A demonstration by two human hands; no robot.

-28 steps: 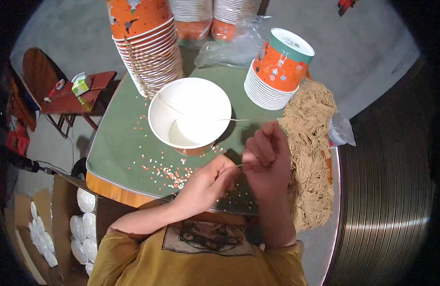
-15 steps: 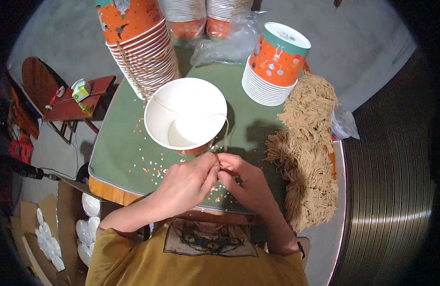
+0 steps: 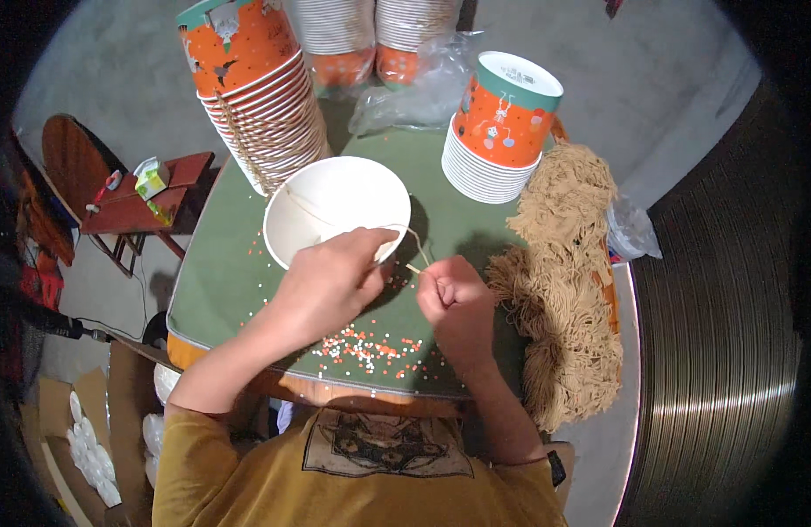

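Observation:
A white-lined paper bucket [image 3: 335, 189] stands on the green table, its mouth tilted toward me. A thin beige cord [image 3: 417, 237] crosses its inside and comes out over the right side. My left hand [image 3: 326, 281] is closed over the bucket's near right rim, its index finger stretched along it; the fingertips are partly hidden. Just right of the bucket, my right hand [image 3: 458, 303] is closed in a pinch on the cord, a short end sticking out toward the bucket.
Small orange and white dots [image 3: 362, 351] lie scattered near the table's front edge. A tall stack of orange buckets [image 3: 256, 114] stands far left, a shorter stack [image 3: 502, 123] far right. Bundles of beige cord [image 3: 572, 290] line the right edge. Clear plastic bags [image 3: 414, 88] lie behind.
My hands, together at the cord in front of the bucket, have come apart. The left has moved up onto the rim; the right has drawn right with the cord.

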